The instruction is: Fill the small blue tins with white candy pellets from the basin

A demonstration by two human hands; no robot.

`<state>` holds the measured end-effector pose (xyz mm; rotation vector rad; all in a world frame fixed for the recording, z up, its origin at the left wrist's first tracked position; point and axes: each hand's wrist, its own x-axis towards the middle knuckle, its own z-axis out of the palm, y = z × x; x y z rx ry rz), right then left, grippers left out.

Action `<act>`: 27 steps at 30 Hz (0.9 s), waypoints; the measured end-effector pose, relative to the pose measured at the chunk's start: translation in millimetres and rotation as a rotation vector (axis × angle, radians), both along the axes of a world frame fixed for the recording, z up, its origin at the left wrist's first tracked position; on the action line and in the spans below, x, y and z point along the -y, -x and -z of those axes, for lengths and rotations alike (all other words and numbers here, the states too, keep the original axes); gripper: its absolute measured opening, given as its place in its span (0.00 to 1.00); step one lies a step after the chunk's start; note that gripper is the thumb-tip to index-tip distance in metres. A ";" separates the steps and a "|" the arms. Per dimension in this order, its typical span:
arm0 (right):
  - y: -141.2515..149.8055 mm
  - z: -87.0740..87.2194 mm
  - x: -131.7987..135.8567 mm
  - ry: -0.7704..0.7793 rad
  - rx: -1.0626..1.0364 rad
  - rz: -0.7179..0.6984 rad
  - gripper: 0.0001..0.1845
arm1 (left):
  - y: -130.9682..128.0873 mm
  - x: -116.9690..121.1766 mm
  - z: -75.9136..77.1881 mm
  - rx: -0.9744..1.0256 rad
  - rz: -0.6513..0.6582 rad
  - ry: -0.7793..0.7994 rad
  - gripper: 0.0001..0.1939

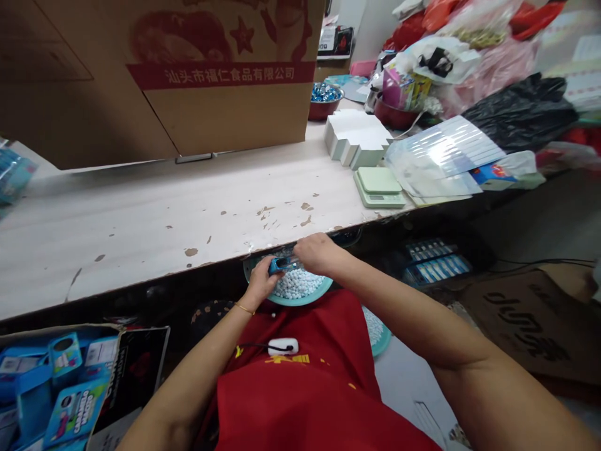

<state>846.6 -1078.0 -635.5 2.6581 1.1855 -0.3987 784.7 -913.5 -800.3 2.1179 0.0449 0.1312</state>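
Note:
Over a teal basin (300, 301) on the lap, my left hand (261, 279) is closed around a small blue box (277, 265), which is tilted toward the right. My right hand (315, 252) is closed on a small clear container (295, 261) held against the box's open end. Its exact kind is partly hidden by the fingers. Small white round candies (298, 285) fill the basin below both hands. The basin's far side is hidden under the table edge.
A white table (141, 213) with chipped paint runs across, carrying a large carton (225, 119), stacked white card (357, 134) and a green scale (379, 186). At lower left stands a carton of blue boxes (77, 401). A second teal basin (384, 343) sits right of the lap.

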 end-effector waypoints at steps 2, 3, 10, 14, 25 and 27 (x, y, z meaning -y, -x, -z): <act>-8.1 10.5 26.1 -0.035 0.029 0.017 0.13 | 2.0 -6.1 1.0 -0.010 -0.025 0.074 0.19; -12.9 20.6 42.0 -0.040 0.040 0.045 0.12 | 3.1 -10.1 3.1 -0.018 -0.042 0.115 0.19; -19.3 142.9 65.6 -0.073 -0.117 0.273 0.14 | -1.1 -24.4 31.2 -0.064 -0.119 0.348 0.21; -15.6 184.7 19.8 -0.205 -0.228 0.335 0.17 | -0.8 -20.4 28.5 -0.103 -0.092 0.387 0.21; -25.1 172.2 70.0 -0.636 -0.452 0.353 0.18 | 34.8 -55.6 6.6 -0.043 -0.236 0.332 0.23; -22.1 154.0 76.4 -0.639 -0.461 0.341 0.18 | 35.1 -51.9 9.0 -0.035 -0.225 0.325 0.23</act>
